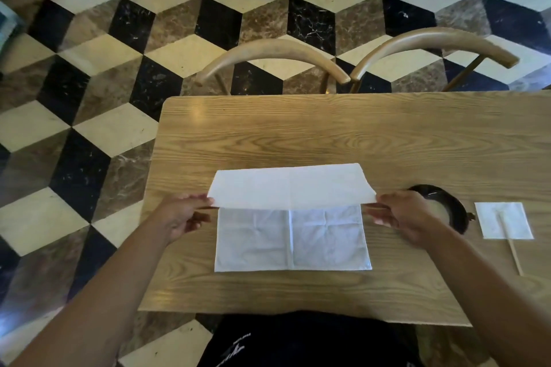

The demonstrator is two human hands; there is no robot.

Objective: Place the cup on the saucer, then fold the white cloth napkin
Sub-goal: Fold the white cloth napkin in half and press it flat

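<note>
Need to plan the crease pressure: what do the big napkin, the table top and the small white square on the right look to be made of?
Big napkin: woven cloth, matte, with soft fold creases; it drapes between both hands. Table: wood or wood-look laminate, with printed-looking grain and a satin sheen. Small white square: probably a paper napkin, thin and flat, with a wooden stick across it.

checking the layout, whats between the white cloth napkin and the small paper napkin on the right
In the head view, the right hand and a dark round dish partly hidden behind it lie between the white cloth napkin and the small paper napkin.
</note>
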